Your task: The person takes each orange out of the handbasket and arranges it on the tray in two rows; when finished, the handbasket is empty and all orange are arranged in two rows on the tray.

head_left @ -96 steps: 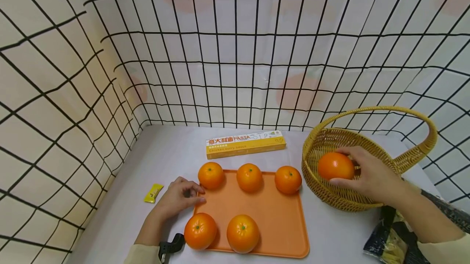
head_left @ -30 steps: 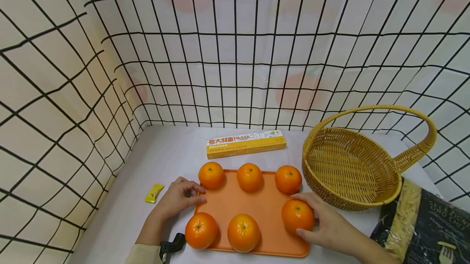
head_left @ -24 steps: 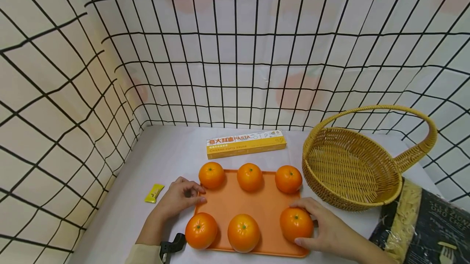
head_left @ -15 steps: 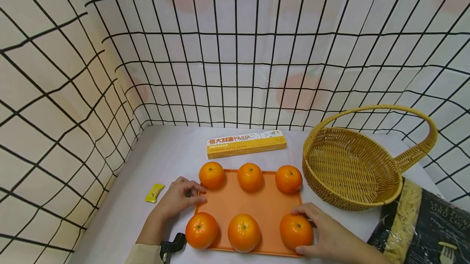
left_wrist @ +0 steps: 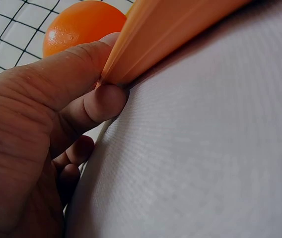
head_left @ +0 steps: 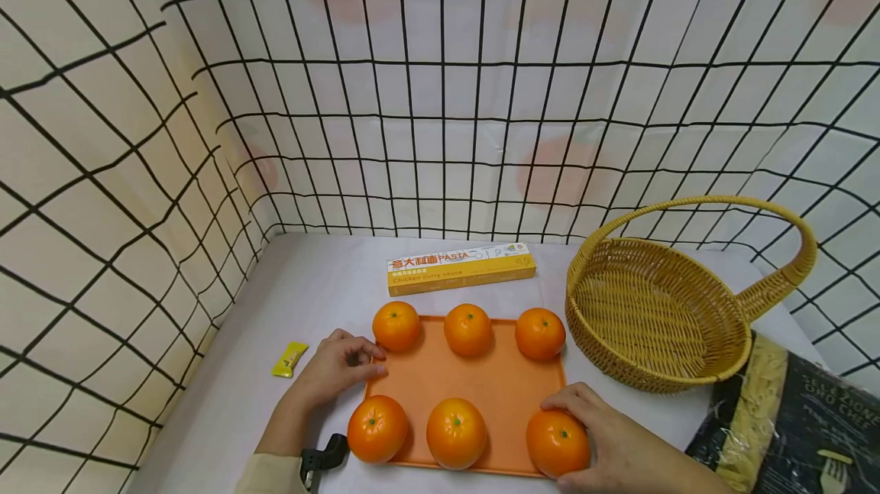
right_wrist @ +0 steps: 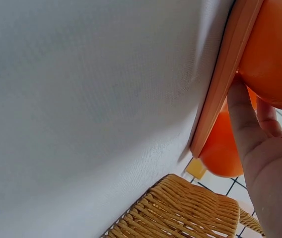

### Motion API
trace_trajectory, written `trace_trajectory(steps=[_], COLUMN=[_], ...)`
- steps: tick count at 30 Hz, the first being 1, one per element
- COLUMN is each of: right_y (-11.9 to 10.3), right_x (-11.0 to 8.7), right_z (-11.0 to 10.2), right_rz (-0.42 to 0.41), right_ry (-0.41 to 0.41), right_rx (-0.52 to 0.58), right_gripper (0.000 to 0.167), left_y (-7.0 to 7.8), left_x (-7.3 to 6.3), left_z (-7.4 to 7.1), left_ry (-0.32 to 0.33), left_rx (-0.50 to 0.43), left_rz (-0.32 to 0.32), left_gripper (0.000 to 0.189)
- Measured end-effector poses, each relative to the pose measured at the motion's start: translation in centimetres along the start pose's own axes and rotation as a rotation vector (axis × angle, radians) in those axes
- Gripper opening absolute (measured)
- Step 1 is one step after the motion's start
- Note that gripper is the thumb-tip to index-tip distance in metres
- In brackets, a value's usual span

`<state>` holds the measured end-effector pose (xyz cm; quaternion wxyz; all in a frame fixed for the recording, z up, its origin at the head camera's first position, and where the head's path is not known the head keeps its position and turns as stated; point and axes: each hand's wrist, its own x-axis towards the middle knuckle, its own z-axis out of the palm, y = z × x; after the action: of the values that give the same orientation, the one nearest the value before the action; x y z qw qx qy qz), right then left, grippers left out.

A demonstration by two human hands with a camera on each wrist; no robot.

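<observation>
An orange tray (head_left: 474, 395) lies on the table with oranges in two rows. My left hand (head_left: 333, 366) pinches the tray's left edge; in the left wrist view the thumb (left_wrist: 76, 64) lies above the rim and a finger below it. At the front right corner my right hand (head_left: 605, 433) grips an orange (head_left: 558, 444) from its right side. Next to that one sit a front middle orange (head_left: 457, 434) and a front left orange (head_left: 377, 429). Along the back edge stand three more: a left orange (head_left: 396, 325), a middle orange (head_left: 468, 330) and a right orange (head_left: 540, 334).
Right of the tray stands a wicker basket (head_left: 660, 314) with a tall handle, nothing in it. A black pasta bag (head_left: 797, 418) lies in front of it. Behind the tray is a pasta box (head_left: 461, 269); a yellow wrapped sweet (head_left: 289, 359) lies left. Black wire grid (head_left: 440, 135) encloses the table.
My right hand has carried an orange out of the basket to the tray's front right corner, then shifted it slightly towards the front. The left hand has stayed on the tray's edge.
</observation>
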<state>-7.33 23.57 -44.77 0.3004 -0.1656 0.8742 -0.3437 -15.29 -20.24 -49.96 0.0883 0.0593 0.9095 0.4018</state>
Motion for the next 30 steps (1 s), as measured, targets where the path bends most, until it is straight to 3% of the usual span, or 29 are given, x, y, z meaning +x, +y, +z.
trace_trajectory(steps=[20, 25, 30], right_y=[-0.1, -0.3, -0.5], right_x=[-0.7, -1.9, -3.0], right_z=[-0.9, -2.5, -4.6], right_rz=[-0.012, -0.035, -0.021], right_ry=[0.079, 0.250, 0.475], right_rx=[-0.069, -0.087, -0.204], right_gripper=[0.091, 0.089, 0.077], left_y=[0.2, 0.6, 1.6], left_x=[0.0, -0.4, -1.2], left_z=[0.2, -0.9, -2.9], left_ry=[-0.008, -0.052, -0.068], left_rx=[-0.013, -0.044, -0.012], left_rz=[-0.021, -0.025, -0.034], left_gripper=[0.016, 0.017, 0.020])
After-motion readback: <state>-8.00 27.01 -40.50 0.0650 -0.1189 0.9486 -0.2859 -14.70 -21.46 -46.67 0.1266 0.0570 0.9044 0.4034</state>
